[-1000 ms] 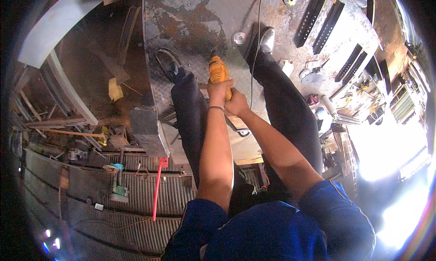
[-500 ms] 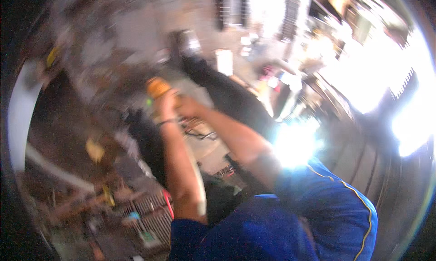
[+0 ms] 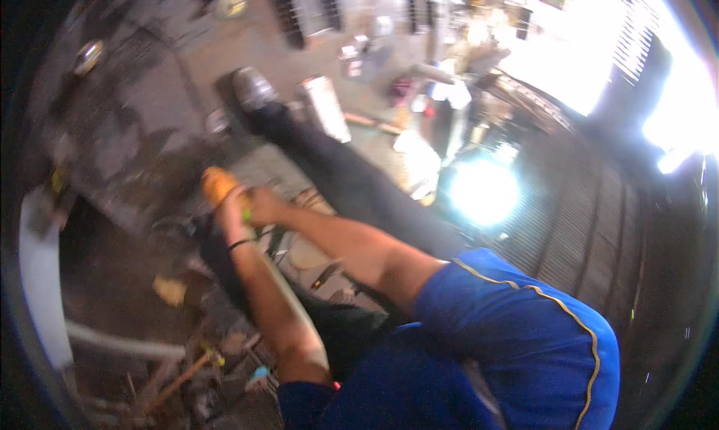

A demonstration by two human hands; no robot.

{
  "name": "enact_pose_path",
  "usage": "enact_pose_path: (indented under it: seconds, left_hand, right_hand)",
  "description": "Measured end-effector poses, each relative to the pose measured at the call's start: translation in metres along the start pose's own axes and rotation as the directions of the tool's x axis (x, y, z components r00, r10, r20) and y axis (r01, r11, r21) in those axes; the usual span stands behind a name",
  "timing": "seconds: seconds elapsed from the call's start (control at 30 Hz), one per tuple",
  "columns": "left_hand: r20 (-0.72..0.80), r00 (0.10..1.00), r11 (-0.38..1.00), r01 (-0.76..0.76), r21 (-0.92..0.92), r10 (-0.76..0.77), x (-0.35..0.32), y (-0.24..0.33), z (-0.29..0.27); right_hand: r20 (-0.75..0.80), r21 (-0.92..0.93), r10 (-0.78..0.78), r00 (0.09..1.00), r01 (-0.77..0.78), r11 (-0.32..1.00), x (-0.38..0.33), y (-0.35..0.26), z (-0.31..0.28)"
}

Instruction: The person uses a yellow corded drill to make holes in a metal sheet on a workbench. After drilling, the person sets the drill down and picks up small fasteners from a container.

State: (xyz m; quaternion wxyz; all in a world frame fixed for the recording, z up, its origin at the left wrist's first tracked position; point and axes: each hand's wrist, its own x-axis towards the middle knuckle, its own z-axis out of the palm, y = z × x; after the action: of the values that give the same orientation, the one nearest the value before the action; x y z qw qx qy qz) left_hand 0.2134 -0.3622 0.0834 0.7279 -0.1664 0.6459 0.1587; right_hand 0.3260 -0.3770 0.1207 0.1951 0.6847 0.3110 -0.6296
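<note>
An orange rounded object (image 3: 218, 184), too blurred to name its kind, points away from me beyond my hands. Around its near end my left hand (image 3: 231, 208) is closed. My right hand (image 3: 264, 205) presses in close beside the left, also closed on the near part of it. A small bright green patch shows between the two hands. The rest of what they grip is hidden by my fingers. Both hands are held between my outstretched legs (image 3: 352, 172), above a pale surface with tools and small items on it.
A bright lamp (image 3: 484, 193) glares at my right, near a ribbed dark surface (image 3: 569, 243). Ahead lie a pale box (image 3: 325, 108) and a round tin (image 3: 231, 5). At the left are a yellowish lump (image 3: 170, 290), a curved white piece (image 3: 43, 273) and a wooden handle (image 3: 180, 381).
The view has turned, so surroundings shift. My hands and the orange object sit lower and further left in the picture, still held together. The blur is less.
</note>
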Motion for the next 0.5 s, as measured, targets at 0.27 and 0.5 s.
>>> enact_pose_path:
  seconds: [0.27, 0.5]
  left_hand:
    - [-0.183, 0.957, 0.973, -0.216, 0.078, 0.227, -0.011, -0.013, 0.007]
    - [0.048, 0.978, 0.948, -0.211, 0.237, 0.205, -0.032, 0.009, -0.005]
  right_hand:
    - [0.06, -0.002, -0.019, 0.998, 0.019, 1.0, -0.008, -0.008, -0.007]
    - [0.07, 0.489, 0.077, 0.995, -0.102, 0.866, -0.045, -0.007, 0.009]
